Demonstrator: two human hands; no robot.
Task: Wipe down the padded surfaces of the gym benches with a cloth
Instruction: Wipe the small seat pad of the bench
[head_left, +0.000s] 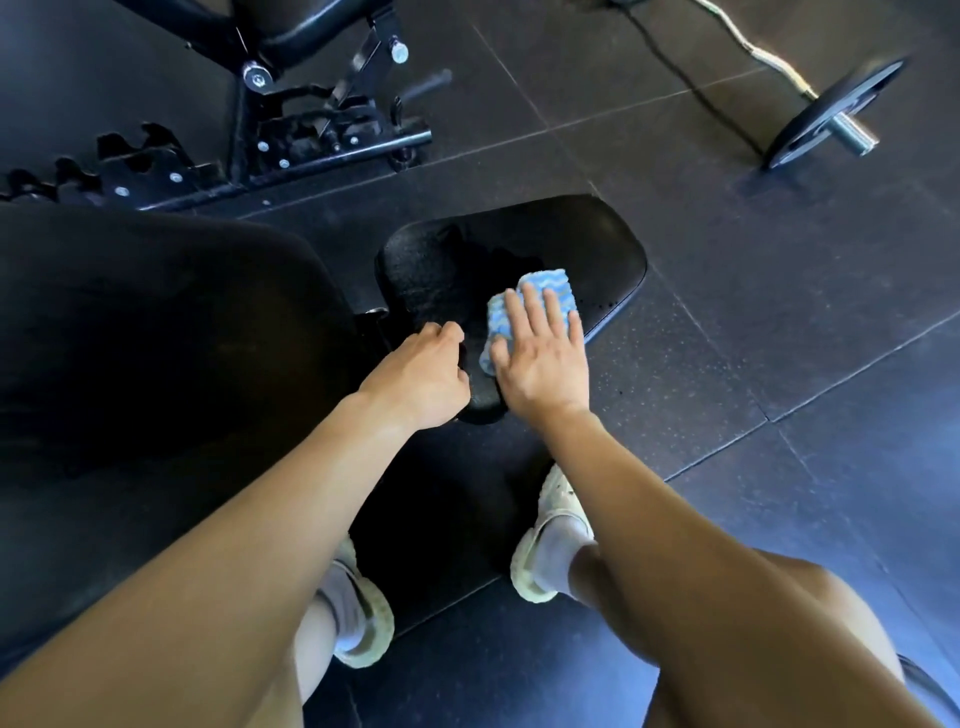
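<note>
While the right hand (540, 358) lies flat w/ fingers spread, palm pressing the blue-and-white cloth (530, 312) onto the small black seat pad (582, 244) of the bench, the left hand (421, 379) curls its grip over that pad's near-left edge. Cloth sits mid-pad, toward the near side. Bigger back pad (156, 338) lies to the left. Barbell w/ plate (826, 114) rests on the floor (779, 312), far right.

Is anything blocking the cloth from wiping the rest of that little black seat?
Nothing visible does. The right hand presses the blue cloth flat on the seat pad, and the pad beyond it looks bare. The left hand grips the pad's near edge, beside the cloth.
</note>
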